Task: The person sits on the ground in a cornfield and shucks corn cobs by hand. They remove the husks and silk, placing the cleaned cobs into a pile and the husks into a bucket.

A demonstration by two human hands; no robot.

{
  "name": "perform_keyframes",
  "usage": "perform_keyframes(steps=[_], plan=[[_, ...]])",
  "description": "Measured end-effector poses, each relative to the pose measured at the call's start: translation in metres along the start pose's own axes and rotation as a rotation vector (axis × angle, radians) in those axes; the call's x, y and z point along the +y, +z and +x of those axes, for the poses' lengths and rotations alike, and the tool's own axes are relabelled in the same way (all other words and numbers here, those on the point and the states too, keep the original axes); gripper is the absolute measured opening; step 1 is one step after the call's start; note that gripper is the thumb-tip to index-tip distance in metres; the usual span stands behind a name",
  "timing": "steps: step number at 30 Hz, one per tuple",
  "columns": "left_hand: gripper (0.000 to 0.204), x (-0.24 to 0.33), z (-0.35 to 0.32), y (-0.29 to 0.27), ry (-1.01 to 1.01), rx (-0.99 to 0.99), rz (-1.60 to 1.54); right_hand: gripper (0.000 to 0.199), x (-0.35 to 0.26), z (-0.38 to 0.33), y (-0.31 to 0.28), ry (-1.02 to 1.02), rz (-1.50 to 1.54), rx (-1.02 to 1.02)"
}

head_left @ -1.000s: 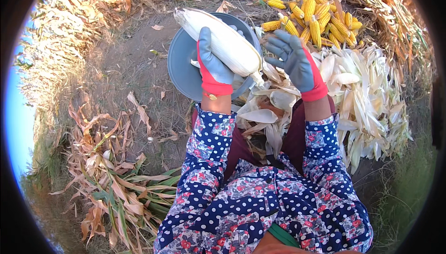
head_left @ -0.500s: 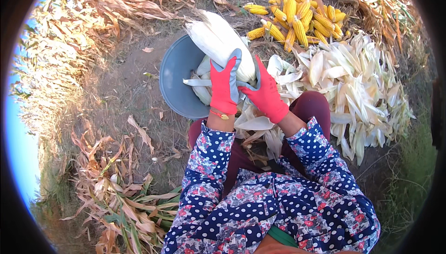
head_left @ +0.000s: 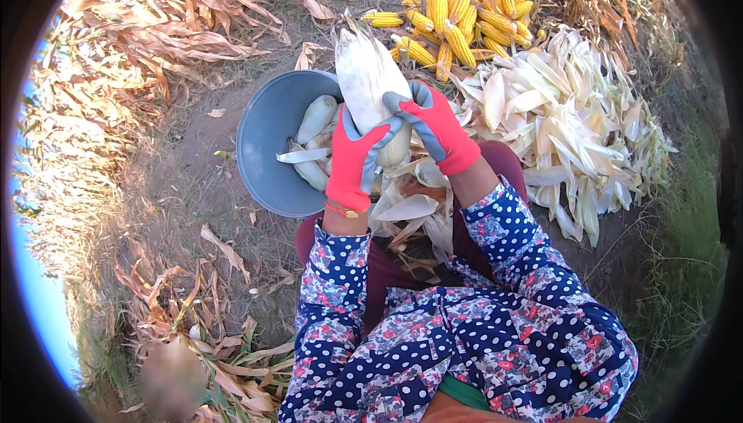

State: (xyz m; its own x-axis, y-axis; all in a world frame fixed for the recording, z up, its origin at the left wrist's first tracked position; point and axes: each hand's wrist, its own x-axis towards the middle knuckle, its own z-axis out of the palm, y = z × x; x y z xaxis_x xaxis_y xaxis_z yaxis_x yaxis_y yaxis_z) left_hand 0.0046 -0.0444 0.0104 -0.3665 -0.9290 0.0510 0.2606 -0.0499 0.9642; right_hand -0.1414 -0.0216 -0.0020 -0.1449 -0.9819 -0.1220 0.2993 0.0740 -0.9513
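In front of me I hold a corn ear wrapped in its pale husk, its tip pointing away and a little left. My left hand, in a red glove with grey palm, is closed round the lower left side of the ear. My right hand, gloved alike, pinches the husk on the right side, fingers curled and thumb pressed against it. Just left of the ear stands a grey bucket with several unhusked corn ears inside. Part of the bucket's right side is hidden behind the held ear and my left hand.
A pile of bare yellow corn cobs lies at the far right. Nearer, a large heap of stripped husks spreads on the right, with loose husks between my legs. Dry corn stalks lie far left, more leaves near left.
The ear has turned more upright and come slightly nearer. My right hand has moved from the ear's base up along its right side. The view has shifted a little right.
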Motion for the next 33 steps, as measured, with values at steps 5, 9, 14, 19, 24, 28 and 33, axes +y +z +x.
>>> perform_keyframes(steps=[5,9,14,19,24,28,33], plan=[[0.047,0.007,0.001,-0.014,-0.08,0.191,-0.342,0.031,-0.007,-0.008,0.004,-0.23,0.619,-0.092],[0.043,0.007,0.011,-0.04,-0.065,0.302,-0.524,0.036,-0.012,-0.021,0.001,-0.337,0.534,-0.36],[0.044,0.011,0.007,-0.035,-0.055,0.359,-0.479,0.039,-0.009,-0.03,0.028,-0.516,-0.258,-0.465],[0.05,0.021,0.002,-0.021,-0.156,0.204,-0.604,0.031,0.013,-0.022,0.033,-0.078,0.368,-0.272],[0.056,0.023,0.001,-0.02,-0.028,-0.024,-0.619,0.04,0.011,-0.002,0.006,0.057,1.33,-0.787],[0.053,0.025,0.0,-0.015,0.018,0.035,-0.356,0.041,-0.007,0.02,-0.07,-0.328,1.443,-0.267],[0.064,0.036,-0.012,-0.009,0.034,0.027,-0.043,0.08,-0.021,0.018,-0.093,-0.419,1.316,0.418]])
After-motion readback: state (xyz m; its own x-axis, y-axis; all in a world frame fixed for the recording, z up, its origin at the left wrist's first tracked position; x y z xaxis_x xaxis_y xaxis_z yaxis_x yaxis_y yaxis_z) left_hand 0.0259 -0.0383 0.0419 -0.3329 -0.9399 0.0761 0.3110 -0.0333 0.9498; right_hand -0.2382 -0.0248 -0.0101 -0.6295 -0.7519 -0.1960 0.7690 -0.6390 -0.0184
